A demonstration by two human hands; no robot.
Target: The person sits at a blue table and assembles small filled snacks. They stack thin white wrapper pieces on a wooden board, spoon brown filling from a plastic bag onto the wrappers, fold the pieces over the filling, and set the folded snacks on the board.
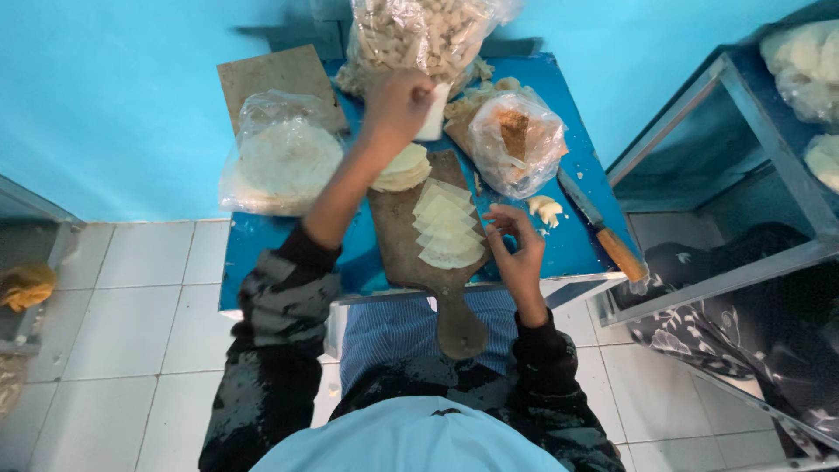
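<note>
Dark patterned sleeves frame the view from the head camera. Both arms reach over a small blue table (559, 249). On it lies a wooden board (398, 240), handle toward the person, carrying a row of overlapping pale dough pieces (447, 225). Right hand (516, 245) sits just beside that row, fingers curled with tips pinched together; whether they grip anything I cannot tell. Left hand (398, 107) reaches further back, closed on a white block (432, 112), above a stack of dough rounds (402, 169). Plastic bags (281, 157) stand around; a knife (603, 232) lies to the right.
</note>
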